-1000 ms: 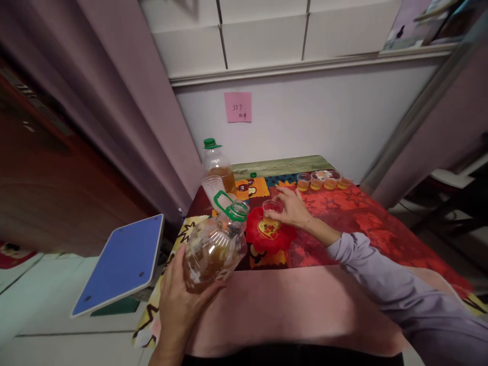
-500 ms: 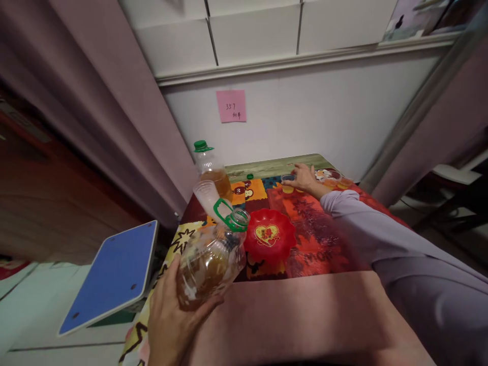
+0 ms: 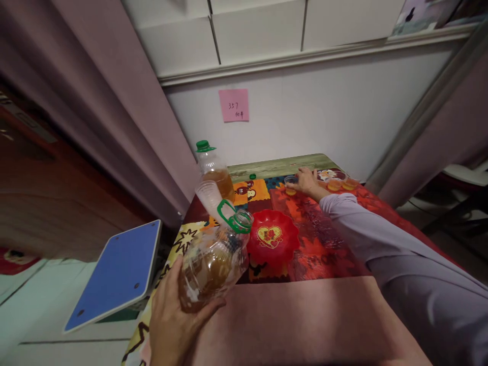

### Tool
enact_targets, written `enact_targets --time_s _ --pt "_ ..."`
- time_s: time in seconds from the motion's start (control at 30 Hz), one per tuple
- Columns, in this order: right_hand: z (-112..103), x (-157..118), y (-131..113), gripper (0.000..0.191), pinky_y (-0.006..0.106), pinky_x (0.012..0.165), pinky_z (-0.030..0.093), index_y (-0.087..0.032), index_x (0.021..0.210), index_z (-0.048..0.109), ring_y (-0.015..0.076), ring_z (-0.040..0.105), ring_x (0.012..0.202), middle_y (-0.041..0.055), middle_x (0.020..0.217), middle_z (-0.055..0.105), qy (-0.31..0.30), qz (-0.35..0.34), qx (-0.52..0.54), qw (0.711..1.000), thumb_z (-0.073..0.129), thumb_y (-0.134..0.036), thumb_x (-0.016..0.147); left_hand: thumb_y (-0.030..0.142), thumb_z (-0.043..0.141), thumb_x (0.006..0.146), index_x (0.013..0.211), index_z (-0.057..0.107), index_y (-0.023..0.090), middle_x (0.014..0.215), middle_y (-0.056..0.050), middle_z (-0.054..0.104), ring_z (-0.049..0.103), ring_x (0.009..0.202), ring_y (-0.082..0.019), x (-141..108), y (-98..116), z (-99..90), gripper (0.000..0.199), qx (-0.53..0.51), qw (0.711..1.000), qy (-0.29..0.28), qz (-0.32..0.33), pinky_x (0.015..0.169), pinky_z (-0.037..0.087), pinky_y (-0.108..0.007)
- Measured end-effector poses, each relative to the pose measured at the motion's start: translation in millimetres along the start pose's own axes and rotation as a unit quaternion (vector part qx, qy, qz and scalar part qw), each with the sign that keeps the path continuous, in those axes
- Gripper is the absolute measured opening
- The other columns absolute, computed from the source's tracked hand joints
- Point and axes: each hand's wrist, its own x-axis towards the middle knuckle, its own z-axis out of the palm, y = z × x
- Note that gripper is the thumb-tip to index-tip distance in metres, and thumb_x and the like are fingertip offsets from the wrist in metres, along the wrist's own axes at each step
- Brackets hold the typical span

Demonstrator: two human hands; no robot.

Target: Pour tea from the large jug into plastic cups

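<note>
Both hands are at work in the head view, well apart. Down low, the left hand (image 3: 173, 315) cradles an open jug (image 3: 213, 264) around its bottom end, keeping it tilted, mouth rightward; that grip probably takes the weight where the amber liquid pools, and the lean looks slight enough to keep it from running out. Its green handle (image 3: 225, 210) goes unused.

Far ahead, the right hand (image 3: 308, 182) is half curled at a clear cup (image 3: 291, 186) with some liquid in it; I can't tell whether the fingers grip it or only touch. Just right of that hand stand more filled cups (image 3: 339, 184), lined up along the back of the counter (image 3: 322, 254), perhaps to keep them out of the way.

Between the hands sits a red scalloped dish (image 3: 280, 254) near the jug's mouth, handy for catching drips, I'd guess. Beyond the left hand are stacked cups (image 3: 209, 195) and a capped bottle (image 3: 219, 180), seemingly within its reach.
</note>
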Motion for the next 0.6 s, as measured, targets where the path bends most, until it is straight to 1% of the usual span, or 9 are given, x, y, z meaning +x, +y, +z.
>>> enact_targets --time_s 0.13,0.2,0.23,0.33,0.37,0.43,0.5,0.53,0.6 --pt "-11 -8 -9 0.077 0.070 0.123 0.019 -0.006 0.128 0.071 0.0455 0.044 0.148 0.0307 0.152 0.058 0.011 0.022 0.017 1.000 0.067 -0.072 0.088 0.088 0.069 0.074 0.165 0.038 0.021 0.144 -0.022 0.066 0.069 0.123 -0.044 -2 0 -1.4 0.118 0.003 1.000 0.010 0.009 0.101 0.057 -0.058" --pt "-22 -12 -21 0.077 0.071 0.122 0.022 -0.006 0.135 0.068 0.0463 0.047 0.146 0.0306 0.151 0.059 0.044 0.010 0.050 0.998 0.071 -0.067 0.088 0.086 0.073 0.073 0.166 0.037 0.021 0.146 -0.021 0.066 0.069 0.124 -0.042 -3 1 -1.9 0.118 -0.002 1.000 0.013 0.012 0.103 0.056 -0.056" --pt "-28 -14 -29 0.074 0.070 0.122 0.025 -0.007 0.136 0.067 0.0457 0.050 0.143 0.0295 0.149 0.061 0.064 -0.010 0.075 0.995 0.071 -0.064 0.089 0.085 0.073 0.073 0.166 0.037 0.021 0.146 -0.021 0.066 0.069 0.125 -0.041 -4 1 -1.9 0.118 -0.005 1.000 0.016 0.013 0.104 0.056 -0.055" --pt "-50 -29 -69 0.053 0.058 0.113 0.044 -0.013 0.132 0.072 0.0388 0.064 0.128 0.0226 0.135 0.072 0.101 -0.112 0.177 0.973 0.069 -0.052 0.095 0.085 0.073 0.073 0.165 0.037 0.020 0.146 -0.021 0.065 0.068 0.126 -0.041 -6 2 -1.2 0.119 -0.012 1.000 0.025 0.007 0.105 0.056 -0.055" --pt "-57 -37 -86 0.047 0.052 0.107 0.050 -0.015 0.131 0.073 0.0353 0.068 0.121 0.0198 0.130 0.075 0.100 -0.151 0.211 0.960 0.066 -0.048 0.098 0.086 0.073 0.073 0.165 0.038 0.020 0.146 -0.021 0.065 0.068 0.126 -0.041 -6 2 -0.9 0.119 -0.015 1.000 0.025 0.005 0.105 0.057 -0.055" --pt "-70 -56 -123 0.039 0.041 0.099 0.055 -0.019 0.132 0.073 0.0279 0.072 0.112 0.0144 0.125 0.077 0.085 -0.243 0.257 0.932 0.059 -0.040 0.103 0.086 0.073 0.073 0.165 0.037 0.020 0.147 -0.021 0.064 0.068 0.127 -0.041 -7 2 -0.5 0.119 -0.022 1.000 0.020 0.002 0.105 0.056 -0.056" --pt "-79 -76 -159 0.034 0.035 0.097 0.056 -0.021 0.132 0.074 0.0236 0.073 0.111 0.0112 0.125 0.077 0.043 -0.338 0.251 0.906 0.055 -0.032 0.105 0.086 0.073 0.073 0.165 0.037 0.020 0.147 -0.021 0.065 0.068 0.127 -0.041 -8 1 -0.4 0.120 -0.030 0.999 0.016 0.000 0.106 0.056 -0.057" --pt "-82 -85 -175 0.035 0.033 0.096 0.056 -0.022 0.134 0.073 0.0229 0.073 0.113 0.0103 0.128 0.076 0.020 -0.368 0.233 0.900 0.055 -0.030 0.105 0.086 0.073 0.073 0.165 0.037 0.019 0.146 -0.021 0.065 0.067 0.128 -0.041 -8 1 -0.4 0.120 -0.034 0.999 0.016 0.001 0.107 0.056 -0.057" --pt "-86 -99 -198 0.038 0.030 0.090 0.057 -0.025 0.139 0.070 0.0226 0.073 0.114 0.0093 0.136 0.073 -0.022 -0.391 0.178 0.903 0.058 -0.030 0.104 0.085 0.074 0.073 0.166 0.036 0.019 0.146 -0.021 0.065 0.067 0.129 -0.041 -9 1 -0.4 0.120 -0.037 0.999 0.018 0.005 0.107 0.055 -0.056"
